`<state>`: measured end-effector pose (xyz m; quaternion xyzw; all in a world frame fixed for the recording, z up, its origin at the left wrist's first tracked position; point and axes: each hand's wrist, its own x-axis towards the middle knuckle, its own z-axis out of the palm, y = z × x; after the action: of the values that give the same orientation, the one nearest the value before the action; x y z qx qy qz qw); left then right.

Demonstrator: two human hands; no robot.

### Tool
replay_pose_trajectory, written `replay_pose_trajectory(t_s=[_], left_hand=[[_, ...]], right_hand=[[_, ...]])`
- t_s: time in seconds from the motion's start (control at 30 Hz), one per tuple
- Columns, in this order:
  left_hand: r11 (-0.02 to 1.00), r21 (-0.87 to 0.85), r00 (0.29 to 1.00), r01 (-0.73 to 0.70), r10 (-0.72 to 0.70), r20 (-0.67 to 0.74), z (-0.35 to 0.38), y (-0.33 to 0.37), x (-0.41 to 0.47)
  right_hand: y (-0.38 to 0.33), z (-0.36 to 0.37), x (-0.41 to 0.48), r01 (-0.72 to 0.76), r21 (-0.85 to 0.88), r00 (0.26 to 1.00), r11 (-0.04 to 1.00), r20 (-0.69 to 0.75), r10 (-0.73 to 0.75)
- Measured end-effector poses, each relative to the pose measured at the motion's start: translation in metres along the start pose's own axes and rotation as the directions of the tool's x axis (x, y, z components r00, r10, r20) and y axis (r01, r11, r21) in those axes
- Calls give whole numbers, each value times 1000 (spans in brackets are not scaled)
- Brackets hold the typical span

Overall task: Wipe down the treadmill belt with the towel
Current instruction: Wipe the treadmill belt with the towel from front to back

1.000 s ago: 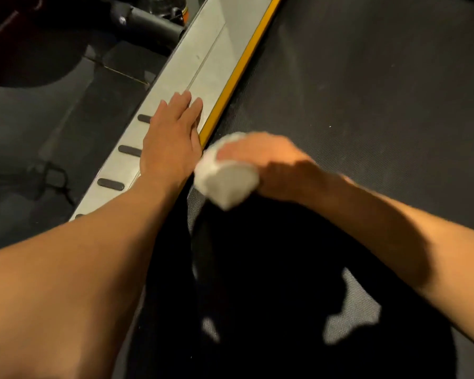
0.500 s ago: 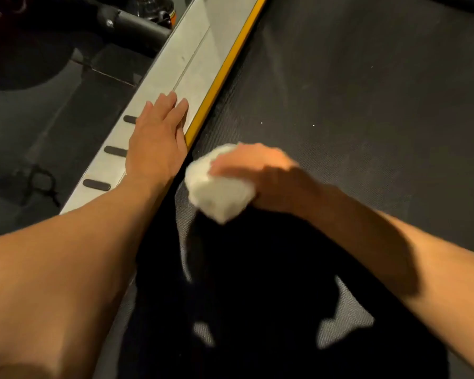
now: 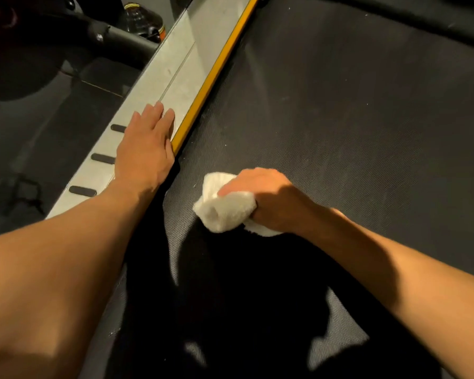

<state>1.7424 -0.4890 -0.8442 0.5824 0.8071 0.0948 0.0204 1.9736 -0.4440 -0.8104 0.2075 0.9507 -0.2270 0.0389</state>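
Mid-wipe, I'd say: my right grip [image 3: 268, 203] is clenched round the bunched towel [image 3: 225, 213], pressing it onto the belt [image 3: 340, 132] near its left edge. Left grip [image 3: 145, 149] lies flat on the rail [image 3: 175, 75] just beside that edge, fingers straight, holding nothing, bracing me. Pale specks dot the belt farther up, so next I reckon a firm stroke that way, with even pressure.

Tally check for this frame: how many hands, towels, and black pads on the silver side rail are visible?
hands: 2, left hand and right hand
towel: 1
black pads visible on the side rail: 3
total: 6
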Motion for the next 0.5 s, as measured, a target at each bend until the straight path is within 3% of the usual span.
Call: replay_pose_trajectory(t_s=[0.03, 0.13, 0.23, 0.33, 0.43, 0.5], left_hand=[[1000, -2, 1000, -5, 5, 1, 0, 1, 0], [1000, -11, 1000, -15, 15, 20, -1, 1, 2], [999, -38, 999, -7, 8, 37, -4, 2, 3], [999, -39, 999, -2, 3, 33, -2, 3, 4], [998, -49, 999, 40, -39, 33, -2, 4, 3], [996, -60, 996, 64, -61, 58, -3, 7, 2]], right_hand=[[5, -10, 4, -41, -11, 999, 999, 10, 41], [60, -43, 32, -379, 8, 889, 925, -275, 366], [99, -43, 46, -527, 56, 793, 848, -326, 515], [62, -9, 35, -404, 95, 884, 910, -216, 415], [-8, 12, -2, -70, 249, 996, 966, -44, 83], [-23, 23, -23, 57, 311, 995, 949, -98, -28]])
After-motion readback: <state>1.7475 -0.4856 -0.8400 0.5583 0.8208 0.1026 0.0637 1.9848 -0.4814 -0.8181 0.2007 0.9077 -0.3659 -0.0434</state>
